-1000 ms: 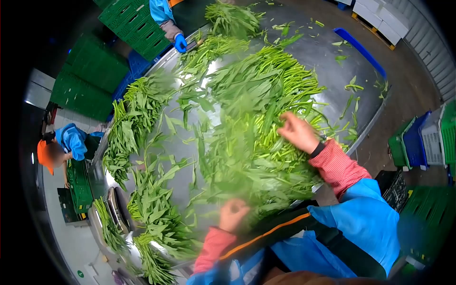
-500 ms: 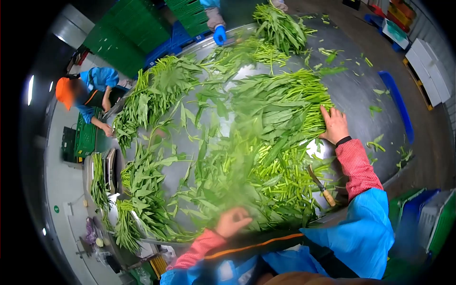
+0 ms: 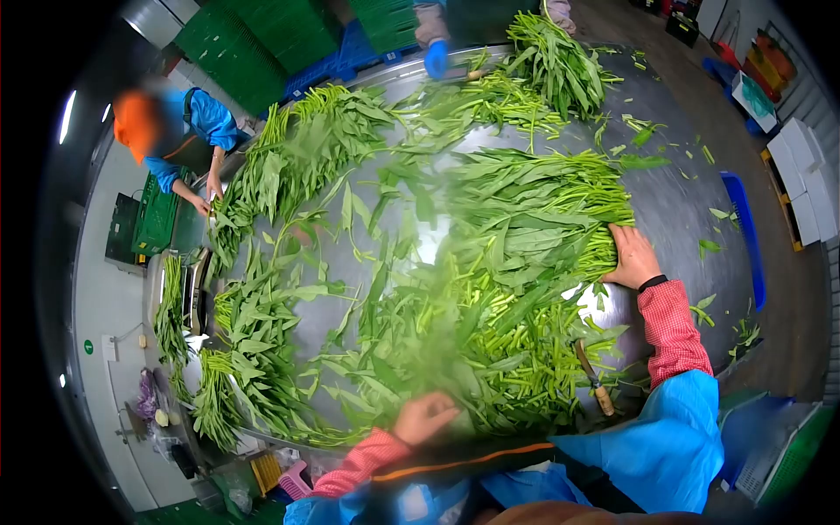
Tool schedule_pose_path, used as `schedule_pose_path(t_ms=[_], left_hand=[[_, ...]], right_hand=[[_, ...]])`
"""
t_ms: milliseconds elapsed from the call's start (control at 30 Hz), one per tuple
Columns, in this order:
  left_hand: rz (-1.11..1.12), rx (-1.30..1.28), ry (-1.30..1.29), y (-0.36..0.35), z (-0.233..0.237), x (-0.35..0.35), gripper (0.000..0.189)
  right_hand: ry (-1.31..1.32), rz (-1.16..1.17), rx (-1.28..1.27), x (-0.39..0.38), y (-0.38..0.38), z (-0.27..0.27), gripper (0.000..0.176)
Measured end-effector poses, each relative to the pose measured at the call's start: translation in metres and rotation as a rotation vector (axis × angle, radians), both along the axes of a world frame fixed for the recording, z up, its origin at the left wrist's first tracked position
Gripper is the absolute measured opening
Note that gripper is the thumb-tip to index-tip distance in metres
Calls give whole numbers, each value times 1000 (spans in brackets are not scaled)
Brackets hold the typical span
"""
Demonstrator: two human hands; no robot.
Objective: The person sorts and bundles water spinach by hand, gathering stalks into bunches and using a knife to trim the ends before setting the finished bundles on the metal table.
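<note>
In the head view, the right hand (image 3: 636, 258), over the loose cut stems (image 3: 516, 350) 1 second ago, is now at the bundle (image 3: 542, 206), so the work appears to centre there. It is cupped open against the stem ends. The left hand (image 3: 426, 418) is half-curled by the near leaves; whether it grips any, one cannot tell. The bundle lies mid-table (image 3: 682, 236), long axis roughly left to right, stem ends right, leaves left.

Leafy green stalks (image 3: 553, 206) (flat, bunched)
</note>
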State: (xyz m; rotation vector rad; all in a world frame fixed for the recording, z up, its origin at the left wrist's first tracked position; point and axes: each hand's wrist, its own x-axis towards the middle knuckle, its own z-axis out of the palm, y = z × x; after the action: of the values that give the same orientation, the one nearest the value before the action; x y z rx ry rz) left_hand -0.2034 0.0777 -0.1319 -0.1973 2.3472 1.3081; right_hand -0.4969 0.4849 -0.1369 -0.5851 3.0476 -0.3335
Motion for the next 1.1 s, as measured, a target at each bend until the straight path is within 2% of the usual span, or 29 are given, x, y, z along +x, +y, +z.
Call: schedule_pose_path(t_ms=[200, 300, 333, 433, 567, 600, 700, 833, 967, 1033, 1100], left_hand=[[6, 10, -19, -6, -8, -2, 22], [28, 37, -26, -5, -6, -4, 18], [39, 43, -27, -4, -3, -6, 15], [44, 68, -29, -5, -8, -9, 12], [36, 66, -5, -6, -14, -11, 13], [34, 60, -3, -7, -15, -11, 13], [35, 47, -4, -9, -18, -10, 13], [34, 29, -71, -10, -18, -12, 17], [17, 1, -97, -10, -20, -13, 21], [14, -8, -96, -9, -15, -15, 21], [15, -12, -90, -8, -14, -15, 22]], right_hand=[[-30, 24, 109, -6, -4, 4, 85], [26, 33, 60, -5, -3, -5, 74], [47, 63, -13, -5, -2, -10, 66], [4, -35, -46, 3, -4, -14, 62], [161, -104, -181, 6, -8, -30, 53], [113, -161, -150, 6, -12, -24, 52], [204, -267, -212, 0, -18, -39, 56], [55, -541, -238, -18, -37, -36, 54], [-44, -687, -326, -56, -53, -47, 53], [-7, -636, -441, -64, -65, -44, 58], [-60, -596, -421, -62, -77, -41, 61]])
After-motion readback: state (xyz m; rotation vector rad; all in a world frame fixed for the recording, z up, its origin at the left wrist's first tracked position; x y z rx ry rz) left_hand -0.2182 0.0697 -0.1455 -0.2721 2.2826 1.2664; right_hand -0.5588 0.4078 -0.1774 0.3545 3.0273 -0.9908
